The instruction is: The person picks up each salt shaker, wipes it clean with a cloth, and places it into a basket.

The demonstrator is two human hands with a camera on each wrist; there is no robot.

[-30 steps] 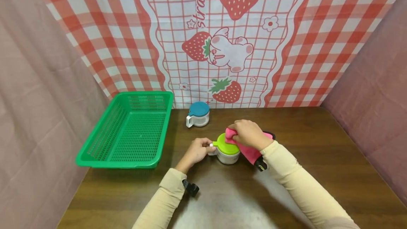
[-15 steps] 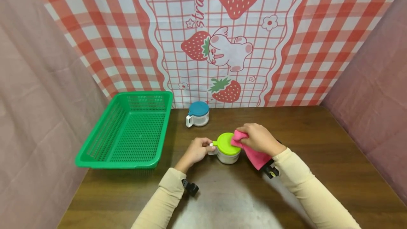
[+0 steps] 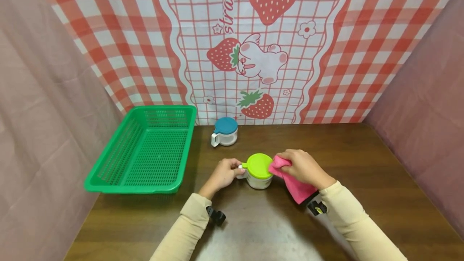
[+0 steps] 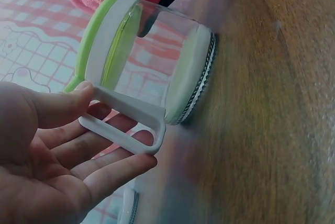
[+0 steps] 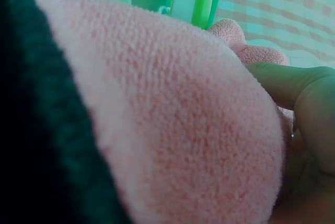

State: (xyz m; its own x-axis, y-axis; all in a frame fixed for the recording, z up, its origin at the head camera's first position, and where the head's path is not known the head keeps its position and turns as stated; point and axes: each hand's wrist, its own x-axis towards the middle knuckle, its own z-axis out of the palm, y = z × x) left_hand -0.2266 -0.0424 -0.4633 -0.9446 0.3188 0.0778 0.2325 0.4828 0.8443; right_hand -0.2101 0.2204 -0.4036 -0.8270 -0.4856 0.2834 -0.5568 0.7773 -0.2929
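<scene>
A clear seasoning jar (image 3: pixel 259 183) with a lime-green lid (image 3: pixel 259 166) stands upright on the table. My left hand (image 3: pixel 222 175) pinches its white handle (image 4: pixel 123 137) between thumb and fingers, as the left wrist view shows up close. At the lid's right edge, my right hand (image 3: pixel 304 167) grips a bunched pink cloth (image 3: pixel 299 190). The cloth's top touches or nearly touches the lid, and its loose part hangs down beside the jar. In the right wrist view the cloth (image 5: pixel 178 109) covers most of the picture and hides part of the jar.
Behind the jar, near the back cloth, is a similar jar (image 3: pixel 226 135) with a blue lid and white handle. A green perforated basket (image 3: pixel 183 160) sits at the left of the wooden table (image 3: pixel 362 196). A strawberry-print cloth (image 3: pixel 308 59) hangs behind.
My right hand has slid the pink cloth from the top of the green lid rightward and toward me, to its right edge. The left hand keeps holding the handle, and the jar stays put.
</scene>
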